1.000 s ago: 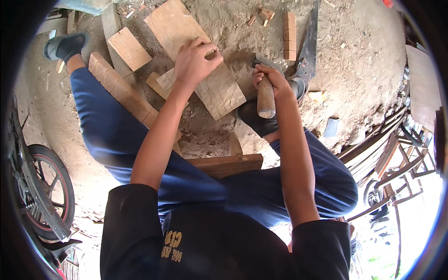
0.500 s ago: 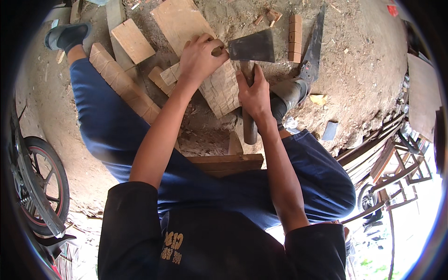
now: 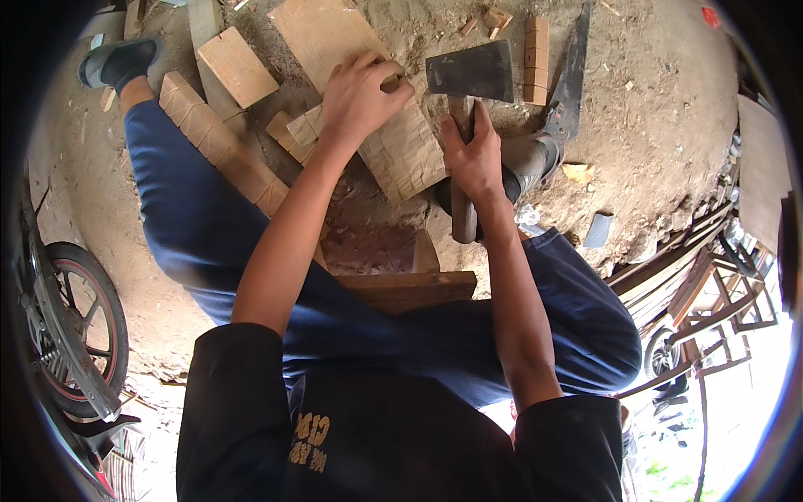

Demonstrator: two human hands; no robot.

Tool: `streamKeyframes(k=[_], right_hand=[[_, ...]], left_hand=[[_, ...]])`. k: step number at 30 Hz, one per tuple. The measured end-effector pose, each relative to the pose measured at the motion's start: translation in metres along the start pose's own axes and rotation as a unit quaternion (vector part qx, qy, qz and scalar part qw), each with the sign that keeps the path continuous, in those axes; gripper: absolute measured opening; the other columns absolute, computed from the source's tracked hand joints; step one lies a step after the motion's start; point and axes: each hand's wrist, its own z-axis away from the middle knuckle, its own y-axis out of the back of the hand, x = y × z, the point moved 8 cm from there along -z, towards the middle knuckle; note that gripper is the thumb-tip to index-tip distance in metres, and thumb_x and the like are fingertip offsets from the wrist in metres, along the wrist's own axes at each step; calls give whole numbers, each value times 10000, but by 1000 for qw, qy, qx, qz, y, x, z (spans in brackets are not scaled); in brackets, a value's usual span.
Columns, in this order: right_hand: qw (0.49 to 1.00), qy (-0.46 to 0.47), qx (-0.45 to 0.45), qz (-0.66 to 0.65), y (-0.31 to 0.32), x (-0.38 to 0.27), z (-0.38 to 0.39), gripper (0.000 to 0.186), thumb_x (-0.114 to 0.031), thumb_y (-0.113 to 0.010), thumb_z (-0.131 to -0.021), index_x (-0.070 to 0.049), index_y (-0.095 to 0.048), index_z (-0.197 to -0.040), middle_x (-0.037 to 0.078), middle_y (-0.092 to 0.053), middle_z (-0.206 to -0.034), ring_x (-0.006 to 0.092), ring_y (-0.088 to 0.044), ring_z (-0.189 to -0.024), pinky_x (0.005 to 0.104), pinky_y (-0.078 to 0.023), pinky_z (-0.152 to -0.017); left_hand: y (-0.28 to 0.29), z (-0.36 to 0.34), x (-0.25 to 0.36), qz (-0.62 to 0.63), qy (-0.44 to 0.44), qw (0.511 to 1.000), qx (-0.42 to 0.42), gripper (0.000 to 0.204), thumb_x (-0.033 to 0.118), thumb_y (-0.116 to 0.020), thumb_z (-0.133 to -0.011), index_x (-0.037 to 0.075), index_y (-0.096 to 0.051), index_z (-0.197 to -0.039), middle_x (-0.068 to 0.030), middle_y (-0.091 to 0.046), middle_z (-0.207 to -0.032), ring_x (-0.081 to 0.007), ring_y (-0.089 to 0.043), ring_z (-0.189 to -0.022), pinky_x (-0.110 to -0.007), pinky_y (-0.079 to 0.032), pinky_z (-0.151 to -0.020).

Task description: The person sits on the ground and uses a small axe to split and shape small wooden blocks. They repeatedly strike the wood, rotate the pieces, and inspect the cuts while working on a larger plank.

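Observation:
My right hand [image 3: 475, 159] is wrapped round the upper handle of a hatchet [image 3: 470, 72]. Its broad dark blade points upward in the view, apart from the wood. Fingers curled, my left hand [image 3: 361, 96] rests over a thick wooden board [image 3: 326, 38], thumb and forefinger brought close together. Whatever they may pinch is too small or hidden to tell. The board's near part [image 3: 406, 155] is rough and covered in cut marks. Beside my left wrist lie small wood blocks [image 3: 306, 127].
A notched wooden bar [image 3: 213, 134] lies along my left leg, near a flat wood piece [image 3: 237, 67]. At right are another notched bar [image 3: 535, 60] and a handsaw [image 3: 570, 79] by my foot. A wooden beam [image 3: 410, 289] crosses before my lap. A motorcycle wheel [image 3: 88, 326] stands far left.
The hatchet in my right hand has shifted right and slightly up in view, away from my left hand. My left hand stays at nearly the same place on the board.

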Motion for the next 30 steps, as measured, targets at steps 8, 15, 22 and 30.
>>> streamKeyframes(k=[8,15,22,30], right_hand=[[998,42,-1,36,-4,-8,-1,518,-266,-695,-920,84,-553,-1274,334,-688,-966,457,-701,-950,448,-542,-800],[996,40,-4,76,-6,-3,-1,551,-217,-673,-895,11,-512,-1370,353,-678,-995,533,-638,-987,529,-529,-863],[996,12,-23,86,-6,-4,-1,564,-181,-683,-861,41,-530,-1357,322,-696,-984,442,-701,-965,452,-550,-820],[997,47,-13,60,-6,-4,5,533,-151,-633,-853,35,-536,-1342,336,-684,-924,498,-670,-942,506,-526,-813]], left_hand=[[1,0,-1,-2,15,1000,-22,216,328,-728,-787,165,-802,-909,-34,-730,-988,-276,-669,-988,-408,-528,-858],[-2,0,-1,4,8,1000,-18,216,339,-723,-797,171,-803,-907,-32,-736,-1010,-266,-672,-986,-400,-527,-867],[-2,-1,-6,10,5,1000,-25,222,346,-715,-802,174,-803,-912,-31,-734,-1008,-264,-670,-987,-400,-521,-873],[-3,1,-6,5,-7,1000,-24,227,339,-714,-806,171,-800,-932,-39,-730,-1011,-278,-666,-985,-409,-519,-874]])
